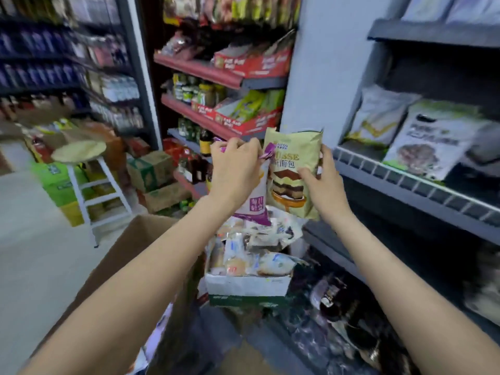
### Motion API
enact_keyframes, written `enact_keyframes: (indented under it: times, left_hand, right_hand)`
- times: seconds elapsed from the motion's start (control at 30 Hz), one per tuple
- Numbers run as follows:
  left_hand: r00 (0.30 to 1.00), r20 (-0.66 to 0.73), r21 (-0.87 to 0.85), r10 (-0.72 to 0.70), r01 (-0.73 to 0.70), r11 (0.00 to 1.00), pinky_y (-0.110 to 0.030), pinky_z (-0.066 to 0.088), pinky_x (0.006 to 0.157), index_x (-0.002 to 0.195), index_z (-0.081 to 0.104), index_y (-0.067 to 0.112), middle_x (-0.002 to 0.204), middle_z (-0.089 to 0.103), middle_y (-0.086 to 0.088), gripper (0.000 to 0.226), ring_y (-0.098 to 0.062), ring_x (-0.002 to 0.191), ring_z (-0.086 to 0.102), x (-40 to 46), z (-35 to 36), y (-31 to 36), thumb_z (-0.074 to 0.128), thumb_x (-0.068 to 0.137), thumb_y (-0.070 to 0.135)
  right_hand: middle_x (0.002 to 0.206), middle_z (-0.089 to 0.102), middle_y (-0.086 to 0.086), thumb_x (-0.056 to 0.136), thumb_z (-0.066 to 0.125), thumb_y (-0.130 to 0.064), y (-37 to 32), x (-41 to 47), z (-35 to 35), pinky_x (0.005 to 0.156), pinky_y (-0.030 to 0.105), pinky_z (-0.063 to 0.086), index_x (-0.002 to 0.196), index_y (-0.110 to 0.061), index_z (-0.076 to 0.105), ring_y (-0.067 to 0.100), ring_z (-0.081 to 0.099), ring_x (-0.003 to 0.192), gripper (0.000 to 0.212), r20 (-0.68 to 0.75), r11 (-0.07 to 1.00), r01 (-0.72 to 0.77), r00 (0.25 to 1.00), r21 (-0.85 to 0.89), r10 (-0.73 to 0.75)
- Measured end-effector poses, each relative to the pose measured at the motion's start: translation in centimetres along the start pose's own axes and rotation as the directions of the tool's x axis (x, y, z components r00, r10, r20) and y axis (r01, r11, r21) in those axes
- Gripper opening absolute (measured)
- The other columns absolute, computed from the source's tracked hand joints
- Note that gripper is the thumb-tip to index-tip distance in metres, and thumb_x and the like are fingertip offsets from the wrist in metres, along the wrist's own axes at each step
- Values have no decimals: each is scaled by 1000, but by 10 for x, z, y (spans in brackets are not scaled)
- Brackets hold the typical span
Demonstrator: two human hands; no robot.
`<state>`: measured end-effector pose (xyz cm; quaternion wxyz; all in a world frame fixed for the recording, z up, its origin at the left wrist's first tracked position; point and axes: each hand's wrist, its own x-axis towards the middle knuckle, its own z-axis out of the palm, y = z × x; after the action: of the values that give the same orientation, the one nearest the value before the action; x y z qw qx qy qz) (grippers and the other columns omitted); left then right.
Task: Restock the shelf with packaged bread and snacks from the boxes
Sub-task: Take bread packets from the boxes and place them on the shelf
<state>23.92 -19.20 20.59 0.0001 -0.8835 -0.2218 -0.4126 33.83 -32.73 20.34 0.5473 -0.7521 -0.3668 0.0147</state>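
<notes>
The left hand pinches the top seam of a white and purple packet, which hangs loose below the fingers. The right hand grips a tan mousse-bread packet by its right edge, thumb across the front and fingers curled behind. Both packets are in the air, touching side by side, above the white open box heaped with more wrapped bread, and just beside the front rail of the grey shelf.

The weakest point, as I judge it, is the left pinch: it holds only a thin fold of slippery film, so a quick swing toward the shelf could tear it free and drop the packet into the box or onto the floor. The tan packet is held along one edge only, so it may twist and catch on the raised front rail as it goes in. On that shelf the grey and white bags lean forward near the front edge; a careless push could tip them off. The heap in the box sits above its rim, and a brushing forearm could spill it.
</notes>
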Motion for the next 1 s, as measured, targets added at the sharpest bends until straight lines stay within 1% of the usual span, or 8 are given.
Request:
enact_keyframes:
  times: [0.1, 0.2, 0.37, 0.5, 0.6, 0.77, 0.9, 1.0]
  left_hand:
    - [995, -64, -62, 80, -84, 995, -37, 20, 84, 90, 60, 15, 82, 66, -4, 5, -27, 95, 57, 28, 4, 82, 62, 85, 16]
    - [981, -106, -77, 164, -172, 982, -41, 28, 83, 88, 61, 16, 77, 67, -5, 9, -29, 90, 59, 49, 9, 169, 65, 80, 15]
    - [961, -150, -144, 232, -254, 957, -41, 28, 85, 90, 60, 13, 80, 66, -8, 6, -31, 93, 57, 71, 26, 297, 62, 84, 13]
    - [952, -169, -230, 254, -289, 929, -39, 24, 83, 88, 57, 15, 78, 64, -2, 7, -28, 94, 55, 77, 46, 384, 61, 84, 11]
    - [913, -245, -197, 327, -377, 905, -36, 23, 77, 79, 58, 15, 64, 61, 0, 20, -26, 77, 59, 76, 59, 441, 75, 70, 13]
    - [899, -170, -230, 404, -435, 870, -38, 23, 79, 88, 55, 16, 69, 61, 1, 15, -26, 85, 53, 71, 69, 511, 66, 80, 11]
    - [882, -77, -210, 466, -471, 857, -39, 24, 80, 100, 53, 16, 84, 65, 1, 17, -26, 94, 51, 71, 74, 540, 60, 86, 9]
    - [889, -59, -184, 455, -458, 870, -37, 28, 78, 101, 54, 17, 86, 68, 1, 21, -27, 94, 53, 71, 81, 546, 63, 84, 10]
  right_hand:
    - [117, 55, -9, 96, 48, -17, 4, -4, -80, 81, 15, 46, 140, -22, 32, 10, 55, 109, 47, -143, 997, -10, 989, 81, 21]
    - [111, 55, -10, 97, 46, -14, 10, -11, -160, 72, 1, 42, 138, -21, 34, 3, 55, 97, 43, -277, 996, -4, 960, 89, 29]
    - [126, 56, 0, 96, 46, -12, 39, -17, -285, 95, 24, 44, 137, -16, 35, 12, 54, 112, 42, -393, 999, 2, 919, 45, 16]
    - [117, 58, -1, 95, 41, -10, 63, -26, -372, 74, 11, 45, 133, -17, 38, 11, 54, 101, 38, -480, 998, -16, 876, 55, 40]
    - [104, 58, -2, 94, 35, -10, 79, -39, -424, 75, 25, 40, 126, -14, 41, 10, 53, 88, 33, -616, 998, -22, 786, 53, 50]
    - [101, 61, 2, 98, 33, -28, 101, -60, -492, 70, 29, 40, 129, -14, 40, 21, 58, 92, 35, -794, 992, -123, 606, -29, 51]
    - [124, 59, 9, 99, 29, -50, 125, -66, -529, 89, 37, 43, 138, -16, 33, 30, 55, 113, 52, -851, 965, -244, 523, -93, 51]
    - [126, 56, 13, 96, 30, -55, 151, -66, -543, 94, 43, 45, 132, -14, 35, 34, 54, 115, 54, -809, 959, -279, 574, -50, 125]
